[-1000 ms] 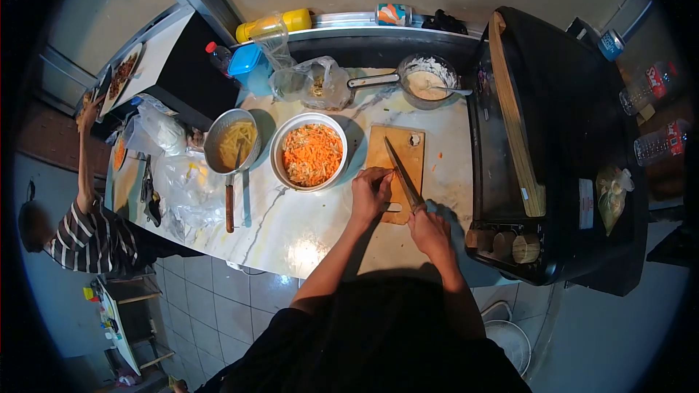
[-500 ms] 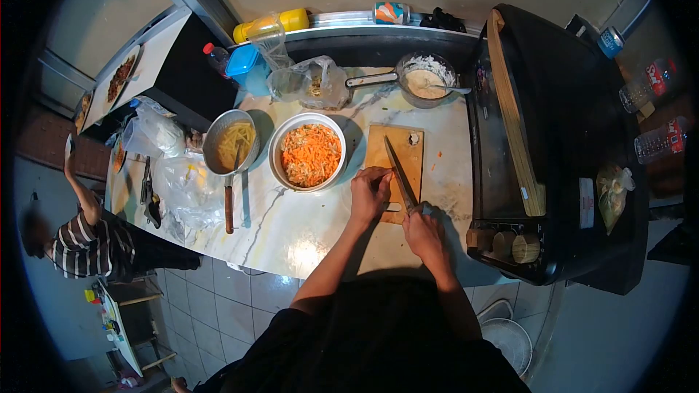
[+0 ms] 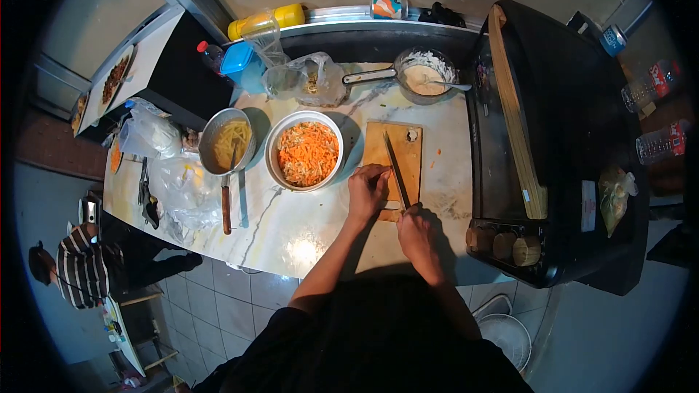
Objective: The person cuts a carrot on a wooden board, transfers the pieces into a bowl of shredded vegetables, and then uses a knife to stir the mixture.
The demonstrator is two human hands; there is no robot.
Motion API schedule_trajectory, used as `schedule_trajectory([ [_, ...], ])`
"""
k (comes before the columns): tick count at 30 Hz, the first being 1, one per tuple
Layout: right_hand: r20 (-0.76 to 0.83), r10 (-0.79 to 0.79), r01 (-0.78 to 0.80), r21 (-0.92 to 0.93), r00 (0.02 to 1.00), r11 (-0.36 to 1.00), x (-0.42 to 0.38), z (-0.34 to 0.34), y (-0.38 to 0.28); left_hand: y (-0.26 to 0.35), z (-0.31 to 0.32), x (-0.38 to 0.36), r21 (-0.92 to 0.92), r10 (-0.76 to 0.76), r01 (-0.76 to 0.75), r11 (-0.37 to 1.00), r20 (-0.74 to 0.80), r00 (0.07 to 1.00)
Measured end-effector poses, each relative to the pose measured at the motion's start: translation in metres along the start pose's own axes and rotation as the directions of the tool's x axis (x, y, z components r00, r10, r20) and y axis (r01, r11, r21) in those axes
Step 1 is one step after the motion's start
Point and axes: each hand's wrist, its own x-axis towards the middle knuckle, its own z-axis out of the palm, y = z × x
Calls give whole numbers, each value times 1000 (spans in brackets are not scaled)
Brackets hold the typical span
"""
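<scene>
The knife [image 3: 396, 169] lies across the cutting board [image 3: 408, 153] at frame centre, its handle closed in the right hand [image 3: 413, 231]. The blade looks stiff, thin and sharp, so the handle is the safe grip. The left hand [image 3: 368, 191] curls over something small and hidden at the board's lower left edge.

No text, brand or number can be read. The red label on the plastic bottle [image 3: 650, 81] at right, the patterned can [image 3: 387, 7] on the back ledge, the blue can [image 3: 614, 38] and the white sticker [image 3: 587, 205] on the black appliance [image 3: 575, 138] all carry markings too small and blurred to make out.
</scene>
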Motion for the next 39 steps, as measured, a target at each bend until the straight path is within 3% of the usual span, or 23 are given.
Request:
schedule_trajectory([
  [1,-6,-1,1,0,1000,1000,0,-2,3,1,0,1,-7,-8,8,1000,-2,1000],
  [3,-156,-152,129,-150,976,980,0,-10,5,0,0,0,-32,-44,45,998,10,999],
  [4,-159,-159,135,-152,974,979,0,-18,5,-1,0,-1,-58,-86,87,995,26,996],
  [6,17,-135,136,-77,991,988,-1,-41,5,0,-1,-2,-60,-88,89,994,18,996],
  [11,-57,-268,269,9,962,963,8,-37,14,7,-2,-1,-43,-58,57,997,-25,998],
  [16,-21,-174,175,24,984,984,3,-27,5,4,0,-3,-60,-76,74,995,-29,997],
  [20,-14,-163,163,53,987,985,1,-22,2,3,0,-3,-86,-95,94,992,-1,996],
  [22,-89,-171,174,37,981,984,3,-14,5,7,-3,-1,-47,-18,17,999,-21,1000],
  [32,-72,-134,132,-30,988,991,-1,-12,3,4,-1,-1,-82,-83,83,993,-2,997],
  [35,-74,-109,108,-26,991,994,-1,-8,0,6,-3,0,-33,-2,1,999,-26,1000],
  [39,-123,-78,60,-145,989,988,0,-1,-2,5,-4,-1,-43,-60,60,997,-3,998],
])
